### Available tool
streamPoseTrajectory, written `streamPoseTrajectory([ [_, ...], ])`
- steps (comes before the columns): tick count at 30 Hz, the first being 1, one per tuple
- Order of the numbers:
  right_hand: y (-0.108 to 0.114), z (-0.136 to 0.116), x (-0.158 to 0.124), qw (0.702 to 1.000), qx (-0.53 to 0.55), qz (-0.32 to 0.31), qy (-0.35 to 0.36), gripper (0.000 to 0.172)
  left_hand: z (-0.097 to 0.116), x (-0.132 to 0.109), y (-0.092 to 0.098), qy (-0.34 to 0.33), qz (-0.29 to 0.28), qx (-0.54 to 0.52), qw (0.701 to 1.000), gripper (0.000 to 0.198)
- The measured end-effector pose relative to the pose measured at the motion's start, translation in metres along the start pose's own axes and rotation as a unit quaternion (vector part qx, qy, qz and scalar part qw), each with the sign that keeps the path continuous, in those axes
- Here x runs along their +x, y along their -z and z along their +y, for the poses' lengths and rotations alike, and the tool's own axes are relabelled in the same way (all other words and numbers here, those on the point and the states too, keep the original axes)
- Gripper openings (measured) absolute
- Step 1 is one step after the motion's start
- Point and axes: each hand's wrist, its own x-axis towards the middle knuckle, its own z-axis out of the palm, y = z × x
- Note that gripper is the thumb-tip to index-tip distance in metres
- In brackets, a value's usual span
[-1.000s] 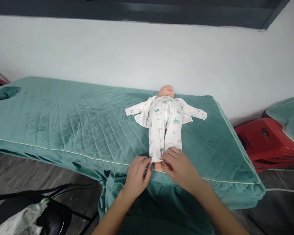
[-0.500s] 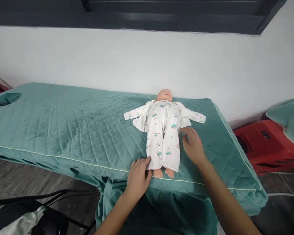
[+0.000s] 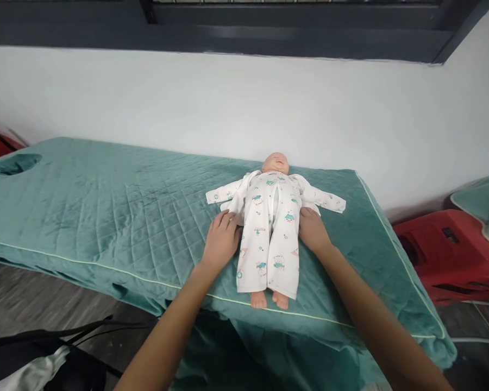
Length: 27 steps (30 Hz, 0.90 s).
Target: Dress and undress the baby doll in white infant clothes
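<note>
A baby doll point(image 3: 276, 162) lies on its back on the green quilted bed cover, head toward the wall and bare feet at the near edge. It has on white printed baby trousers point(image 3: 283, 255), pulled up high over the chest. A white baby jacket point(image 3: 323, 199) with both sleeves spread out shows from under them at either side. My left hand point(image 3: 221, 240) is closed at the jacket's lower edge beside the left trouser leg. On the other side my right hand point(image 3: 313, 232) has its fingers closed on the jacket's hem; its fingertips are partly hidden.
The padded bed point(image 3: 106, 206) runs far to the left, with a face hole point(image 3: 17, 164) at that end. A white wall point(image 3: 228, 103) stands behind it. Right of the bed is a red plastic chair or stool point(image 3: 448, 252); a black strap point(image 3: 57, 335) hangs at lower left.
My left hand has moved up from the trouser cuff to the jacket's hem. My right hand has shifted slightly up to the hem opposite. The trouser legs' lower ends sit slightly farther left.
</note>
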Motion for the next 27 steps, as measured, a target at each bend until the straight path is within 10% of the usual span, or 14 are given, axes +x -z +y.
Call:
streamPoseTrajectory([
  [10,-0.009,0.005,-0.005,0.992,0.118,0.047,0.007,0.020,-0.008,0.046,-0.034,-0.099,-0.124,-0.093,0.983,0.027],
  [27,0.007,-0.016,-0.033,0.972,0.121,0.094,0.177,0.021,0.015,0.057,-0.039,0.139,-0.111,-0.398,0.900,0.045],
])
